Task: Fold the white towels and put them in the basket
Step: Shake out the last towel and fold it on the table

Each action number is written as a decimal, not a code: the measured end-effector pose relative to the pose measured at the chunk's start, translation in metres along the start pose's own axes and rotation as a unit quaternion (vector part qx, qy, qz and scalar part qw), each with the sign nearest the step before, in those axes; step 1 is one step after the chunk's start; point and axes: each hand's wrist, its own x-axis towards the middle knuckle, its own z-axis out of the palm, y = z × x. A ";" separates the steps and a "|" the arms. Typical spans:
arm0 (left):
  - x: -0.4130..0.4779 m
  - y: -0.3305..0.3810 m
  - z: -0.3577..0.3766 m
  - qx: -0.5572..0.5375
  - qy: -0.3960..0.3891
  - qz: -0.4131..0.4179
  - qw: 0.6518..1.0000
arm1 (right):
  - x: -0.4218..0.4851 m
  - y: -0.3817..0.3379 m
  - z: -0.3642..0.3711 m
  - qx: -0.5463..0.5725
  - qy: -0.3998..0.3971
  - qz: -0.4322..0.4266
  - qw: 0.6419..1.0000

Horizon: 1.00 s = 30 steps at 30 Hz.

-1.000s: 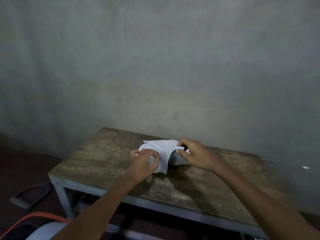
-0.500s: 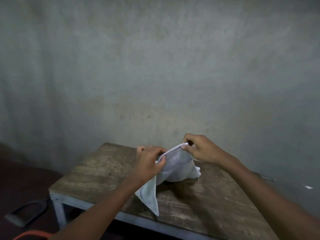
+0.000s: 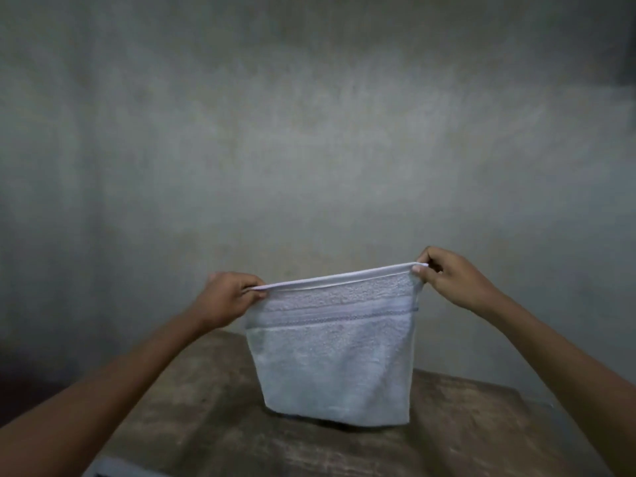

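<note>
Head view: towel (image 3: 335,352) now lifted off table (image 3: 481,432), spread between 2 hands.

Worn wooden table (image 3: 481,435) against a bare, mottled grey wall (image 3: 309,132), dim light.

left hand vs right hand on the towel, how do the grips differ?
The right hand sits higher than the left hand, so the towel hem slants up toward it. The right hand's thumbnail shows at its corner; the left hand shows mostly knuckles, fingers curled over its corner. Both pinch a top corner, holding the towel spread and hanging over the table.
</note>
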 end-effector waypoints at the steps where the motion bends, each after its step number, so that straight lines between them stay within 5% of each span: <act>1: 0.011 0.001 -0.010 -0.004 0.008 -0.012 1.000 | 0.007 -0.002 -0.010 0.003 0.010 -0.003 1.000; 12: 0.111 0.055 -0.093 -0.047 0.152 0.011 0.987 | 0.062 -0.042 -0.095 0.080 0.084 0.007 0.993; 19: 0.134 0.052 -0.073 -0.275 0.112 -0.104 0.949 | 0.067 -0.029 -0.092 0.217 0.059 0.069 0.972; 30: 0.145 0.039 -0.029 -0.284 0.189 -0.094 0.935 | 0.084 0.018 -0.052 0.258 0.113 0.057 0.958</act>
